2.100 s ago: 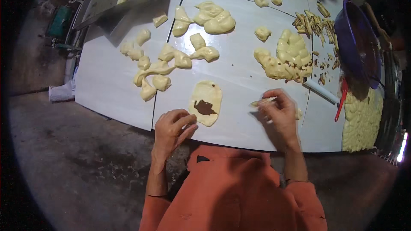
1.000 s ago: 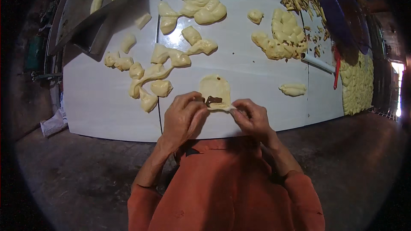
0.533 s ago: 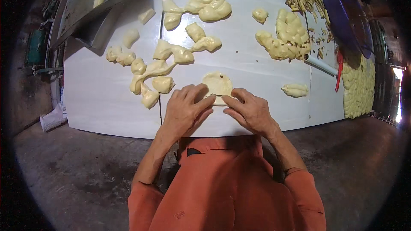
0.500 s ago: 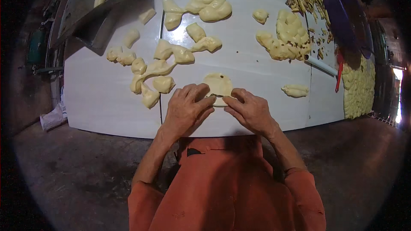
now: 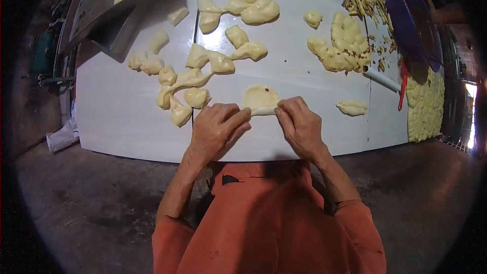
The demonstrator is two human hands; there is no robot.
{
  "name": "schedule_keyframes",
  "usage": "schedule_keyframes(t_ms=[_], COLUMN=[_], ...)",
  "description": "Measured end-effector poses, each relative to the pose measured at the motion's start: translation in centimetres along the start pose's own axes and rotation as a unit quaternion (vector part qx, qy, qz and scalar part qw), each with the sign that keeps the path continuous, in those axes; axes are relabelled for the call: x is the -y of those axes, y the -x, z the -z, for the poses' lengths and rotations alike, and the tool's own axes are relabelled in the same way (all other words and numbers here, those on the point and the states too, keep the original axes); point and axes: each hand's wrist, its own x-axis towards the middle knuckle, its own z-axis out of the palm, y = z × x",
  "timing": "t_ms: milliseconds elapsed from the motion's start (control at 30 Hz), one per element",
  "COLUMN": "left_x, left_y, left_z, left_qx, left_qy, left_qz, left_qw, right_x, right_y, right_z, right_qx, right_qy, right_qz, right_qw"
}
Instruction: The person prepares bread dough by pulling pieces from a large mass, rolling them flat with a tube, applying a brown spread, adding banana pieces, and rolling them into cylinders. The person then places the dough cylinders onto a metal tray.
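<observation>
A flattened piece of pale yellow dough (image 5: 261, 97) lies near the front of the white table, its near edge folded over into a roll. My left hand (image 5: 218, 128) pinches the left end of that roll between thumb and fingers. At the right end, my right hand (image 5: 300, 125) grips it the same way. A small dark speck shows on the flat far part. To the left of my left hand are several loose dough lumps (image 5: 197, 98). One shaped dough roll (image 5: 352, 107) lies to the right of my right hand.
At the far left stands a metal tray (image 5: 101, 18) with shaped rolls. Larger dough masses (image 5: 260, 8) lie at the back. On the right are another dough mass (image 5: 332, 53), brown strips (image 5: 357, 3), a purple basin (image 5: 412, 20), a white pipe (image 5: 381, 78) and a red-handled tool (image 5: 403, 89).
The dough's near edge has been folded away from me over the dark strip, which is now hidden. My hands have moved slightly apart to the ends of the roll.
</observation>
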Motion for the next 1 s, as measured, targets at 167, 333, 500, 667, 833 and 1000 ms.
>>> schedule_keyframes(t_ms=[167,333,500,667,833,1000], left_x=[0.7,0.8,0.5,0.6,0.7,0.7], left_y=[-0.2,-0.4,-2.9,-2.6,-2.2,-1.5], left_z=[-0.6,-0.6,-1.3,-0.5,-0.6,-0.3], left_qx=[-0.012,-0.001,0.124,0.142,0.078,-0.046], left_qy=[-0.051,-0.098,-0.175,-0.212,-0.132,-0.066], left_qz=[-0.033,-0.052,-0.037,-0.019,-0.042,-0.098], left_qw=[0.998,0.994,0.976,0.967,0.987,0.992], right_x=[-1.7,-1.1,-2.8,-2.9,-2.7,-3.1], right_y=[0.0,-0.8,-2.2,-2.5,-2.7,-2.0], right_z=[-0.1,1.1,0.2,1.8,1.2,1.3], right_qx=[-0.014,-0.016,0.127,0.127,0.089,0.043], right_qy=[0.118,0.127,0.225,0.246,0.199,0.136], right_qz=[0.110,0.200,0.214,0.196,0.239,0.223], right_qw=[0.987,0.971,0.942,0.941,0.946,0.964])
